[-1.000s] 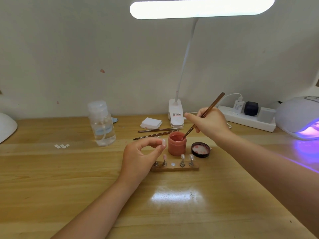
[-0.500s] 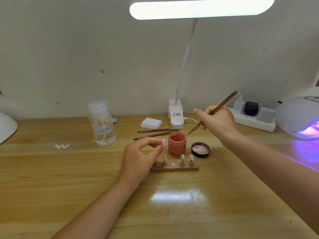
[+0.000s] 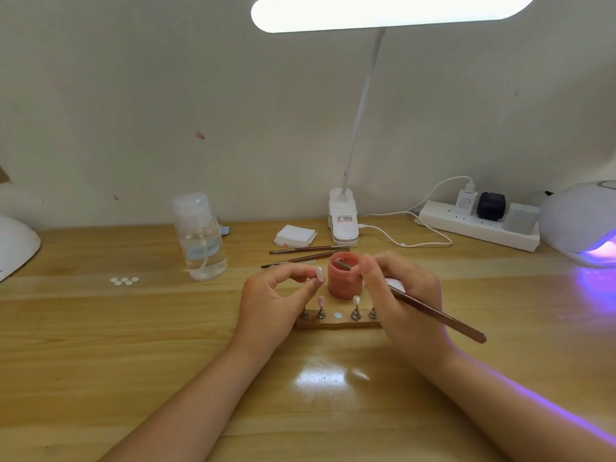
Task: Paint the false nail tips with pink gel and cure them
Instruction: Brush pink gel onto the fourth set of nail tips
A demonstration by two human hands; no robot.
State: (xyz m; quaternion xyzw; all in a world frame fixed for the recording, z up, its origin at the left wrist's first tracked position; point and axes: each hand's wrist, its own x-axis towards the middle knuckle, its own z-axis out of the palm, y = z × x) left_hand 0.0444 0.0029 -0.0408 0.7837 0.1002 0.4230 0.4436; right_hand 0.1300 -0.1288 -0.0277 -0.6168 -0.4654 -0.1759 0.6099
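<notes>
Step in hand: I judge the brush is loaded and about to go to the nail tip held up in the left hand.

Left hand (image 3: pixel 276 295): raised over the left end of the holder strip; thumb and forefinger pinch one false nail tip (image 3: pixel 320 273) at the fingertips, pale pink face turned toward the jar. Other fingers loosely curled.

Right hand (image 3: pixel 400 291): fingers closed round the brush (image 3: pixel 433 313) in a pen grip, low over the right end of the strip.

Brush axis: handle runs down and right, away from the hand; bristle end points up and left, over the mouth of the pink gel jar (image 3: pixel 343 278). Whether the bristles touch gel or the rim, I cannot tell.

Key relation: held tip lies left of the bristle end, just beside the jar's left edge. Jar sits between the two hands. The right hand does the travelling; short sideways move leftward, I judge.

Holder strip (image 3: pixel 336 323): on the surface, near side of the jar. One stand carries a pink tip (image 3: pixel 321 300), another a paler one (image 3: pixel 356 299); the remaining stands partly hidden by the hands.

Curing lamp (image 3: pixel 583 225): far right, violet glow on, well apart from the work.

Risk: the brush could knock the standing tips on the way across.
</notes>
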